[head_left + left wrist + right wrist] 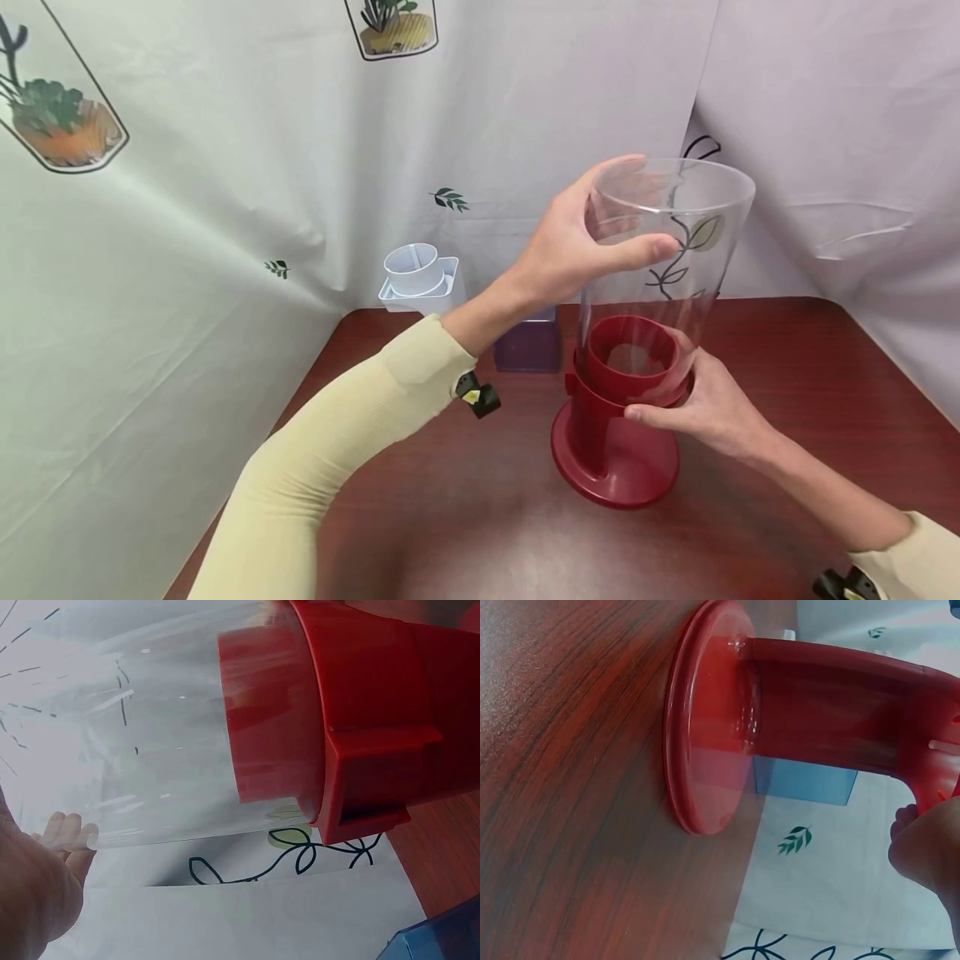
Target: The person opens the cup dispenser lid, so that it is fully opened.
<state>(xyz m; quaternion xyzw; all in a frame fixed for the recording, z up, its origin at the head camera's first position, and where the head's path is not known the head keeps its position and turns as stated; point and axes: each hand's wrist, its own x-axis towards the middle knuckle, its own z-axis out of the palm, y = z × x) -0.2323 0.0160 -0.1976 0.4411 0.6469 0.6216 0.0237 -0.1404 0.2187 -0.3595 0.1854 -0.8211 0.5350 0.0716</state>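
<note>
Pale yellow sleeves (330,442); black wrist mounts (490,402), small yellow markings (472,397).

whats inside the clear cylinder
Inside the clear cylinder, the raised collar of the red base shows at the lower end; nothing else is visible above it. What lies deeper in the base is hidden by its opaque walls.

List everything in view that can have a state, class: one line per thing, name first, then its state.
Red stand: standing upright
Clear cylinder: roughly upright, open at the top, lower end on the stand
White container: round top uncovered, partly hidden
Blue box: open or closed, cannot tell
Left hand: gripping the cylinder's upper part
Right hand: gripping the stand's upper part
</note>
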